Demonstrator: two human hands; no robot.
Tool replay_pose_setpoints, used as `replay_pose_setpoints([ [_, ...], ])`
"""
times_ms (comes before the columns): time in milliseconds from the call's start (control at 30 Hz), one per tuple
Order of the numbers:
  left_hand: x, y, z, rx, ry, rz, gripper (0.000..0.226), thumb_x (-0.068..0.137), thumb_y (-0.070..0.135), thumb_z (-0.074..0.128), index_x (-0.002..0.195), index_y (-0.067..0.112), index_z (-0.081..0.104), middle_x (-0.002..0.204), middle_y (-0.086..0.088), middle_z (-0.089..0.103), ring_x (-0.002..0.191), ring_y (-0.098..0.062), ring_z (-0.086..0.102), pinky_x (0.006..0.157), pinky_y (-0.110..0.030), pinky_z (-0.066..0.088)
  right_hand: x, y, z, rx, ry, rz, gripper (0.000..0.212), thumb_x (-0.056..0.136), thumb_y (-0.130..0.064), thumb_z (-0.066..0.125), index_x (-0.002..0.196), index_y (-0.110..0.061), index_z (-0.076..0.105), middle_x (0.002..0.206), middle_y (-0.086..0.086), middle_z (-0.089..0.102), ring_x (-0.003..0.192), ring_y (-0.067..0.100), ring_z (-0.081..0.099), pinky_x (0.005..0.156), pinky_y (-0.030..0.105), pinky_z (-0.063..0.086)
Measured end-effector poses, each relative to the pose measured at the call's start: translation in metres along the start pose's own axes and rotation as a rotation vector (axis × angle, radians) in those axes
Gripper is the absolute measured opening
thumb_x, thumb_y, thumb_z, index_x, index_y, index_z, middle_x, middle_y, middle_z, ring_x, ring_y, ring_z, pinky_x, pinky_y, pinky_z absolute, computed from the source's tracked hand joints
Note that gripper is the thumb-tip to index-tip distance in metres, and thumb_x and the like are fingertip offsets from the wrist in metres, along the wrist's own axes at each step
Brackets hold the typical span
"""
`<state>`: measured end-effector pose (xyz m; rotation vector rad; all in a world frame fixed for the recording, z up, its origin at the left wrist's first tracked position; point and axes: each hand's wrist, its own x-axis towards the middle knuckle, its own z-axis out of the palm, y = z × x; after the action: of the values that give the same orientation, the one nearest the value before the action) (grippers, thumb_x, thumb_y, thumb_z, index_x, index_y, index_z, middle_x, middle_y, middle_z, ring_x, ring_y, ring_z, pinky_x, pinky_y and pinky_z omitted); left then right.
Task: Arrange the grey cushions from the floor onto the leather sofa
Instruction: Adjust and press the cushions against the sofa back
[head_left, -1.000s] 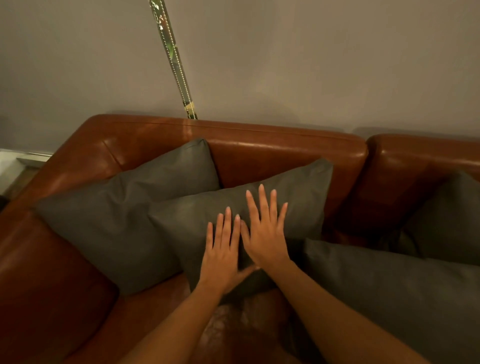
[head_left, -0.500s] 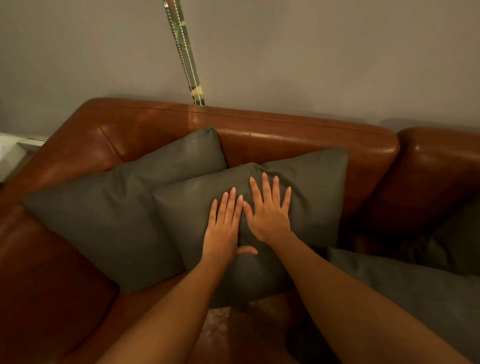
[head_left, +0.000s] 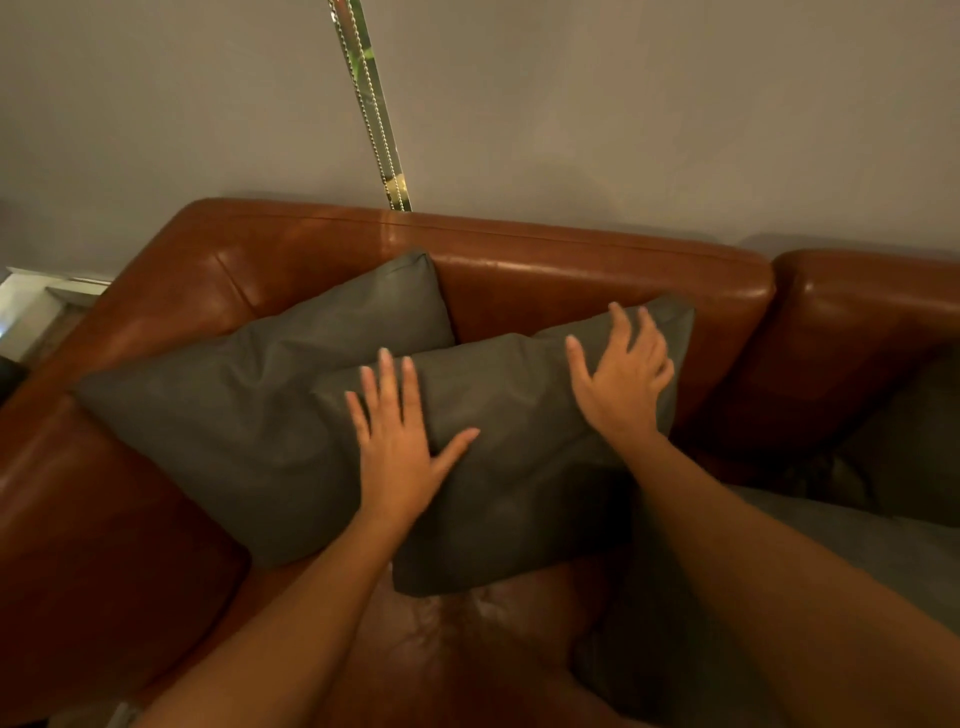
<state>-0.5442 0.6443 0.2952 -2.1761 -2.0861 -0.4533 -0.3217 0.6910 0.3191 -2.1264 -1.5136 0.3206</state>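
Note:
Two grey cushions lean against the backrest of the brown leather sofa (head_left: 571, 254). The left cushion (head_left: 234, 415) sits in the corner by the armrest. The front cushion (head_left: 519, 415) overlaps its right side. My left hand (head_left: 397, 447) lies flat on the front cushion's left part, fingers straight and thumb spread. My right hand (head_left: 626, 371) rests on the cushion's upper right corner with fingers spread and slightly bent, gripping nothing. Another grey cushion (head_left: 857, 545) lies flat on the seat at the right, partly hidden by my right forearm.
A further grey cushion (head_left: 914, 441) stands at the far right against the second backrest section (head_left: 872, 306). The sofa's left armrest (head_left: 78, 545) is at the lower left. A grey wall and a mirrored strip (head_left: 371, 104) rise behind the sofa.
My hands, side by side on the cushion's middle before, have spread apart: the left slid left, the right moved up to the upper right corner.

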Motion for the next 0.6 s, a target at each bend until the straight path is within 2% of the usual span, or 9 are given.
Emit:
replay_pose_setpoints([
  [133,-0.008,-0.009,-0.011,-0.230,0.008,-0.336,0.112,0.074,0.076,0.039,0.150,0.001,0.007,0.159,-0.018,0.003,0.147,-0.037,-0.001,0.117,-0.048,-0.006,0.006,0.020,-0.014,0.086,-0.011,0.235,0.088,0.088,-0.058,0.053,0.154,-0.019,0.011,0.160,0.013,0.009,0.147,0.034,0.008,0.114,0.053,0.013],
  [233,-0.015,-0.008,-0.013,-0.365,-0.012,-0.457,0.120,0.072,0.074,0.054,0.151,0.003,-0.001,0.160,-0.012,-0.005,0.147,-0.032,-0.006,0.118,-0.047,-0.006,0.010,0.025,-0.022,0.309,-0.132,0.472,0.112,0.076,-0.063,0.066,0.154,-0.023,-0.005,0.161,0.013,-0.005,0.147,0.037,0.001,0.115,0.054,0.016],
  [300,-0.015,-0.005,-0.014,-0.492,0.028,-0.586,0.124,0.070,0.066,0.065,0.151,0.004,-0.006,0.160,-0.012,-0.007,0.148,-0.029,-0.003,0.119,-0.047,-0.002,0.014,0.031,-0.023,0.445,-0.183,0.639,0.130,0.064,-0.067,0.074,0.153,-0.025,-0.012,0.161,0.013,-0.008,0.147,0.040,0.004,0.117,0.054,0.019],
  [367,-0.013,-0.003,-0.015,-0.687,0.014,-0.796,0.128,0.066,0.062,0.070,0.151,0.007,-0.009,0.160,-0.010,-0.005,0.148,-0.026,0.003,0.121,-0.044,0.006,0.015,0.036,-0.021,0.544,-0.234,0.782,0.142,0.052,-0.070,0.078,0.152,-0.026,-0.014,0.161,0.010,-0.006,0.147,0.039,0.008,0.115,0.056,0.024],
  [467,-0.011,-0.005,-0.010,-0.971,-0.084,-1.057,0.124,0.062,0.057,0.077,0.152,0.014,0.003,0.157,-0.008,0.020,0.143,-0.023,0.026,0.118,-0.036,0.023,0.013,0.040,-0.018,0.665,-0.334,0.881,0.138,0.055,-0.065,0.081,0.153,-0.021,-0.006,0.159,0.010,0.012,0.143,0.037,0.023,0.111,0.055,0.031],
  [533,-0.009,-0.006,-0.008,-1.062,-0.120,-1.093,0.118,0.060,0.054,0.080,0.150,0.013,0.016,0.150,-0.005,0.035,0.136,-0.021,0.038,0.115,-0.034,0.031,0.013,0.040,-0.018,0.668,-0.360,0.849,0.128,0.061,-0.061,0.079,0.153,-0.016,0.002,0.156,0.011,0.023,0.139,0.037,0.031,0.106,0.055,0.033],
  [600,-0.007,-0.007,-0.009,-1.102,-0.139,-1.093,0.113,0.060,0.052,0.081,0.147,0.012,0.020,0.146,-0.004,0.042,0.131,-0.021,0.044,0.112,-0.036,0.035,0.013,0.039,-0.019,0.663,-0.334,0.815,0.123,0.063,-0.060,0.080,0.152,-0.015,0.008,0.153,0.011,0.029,0.136,0.037,0.035,0.105,0.053,0.037],
])
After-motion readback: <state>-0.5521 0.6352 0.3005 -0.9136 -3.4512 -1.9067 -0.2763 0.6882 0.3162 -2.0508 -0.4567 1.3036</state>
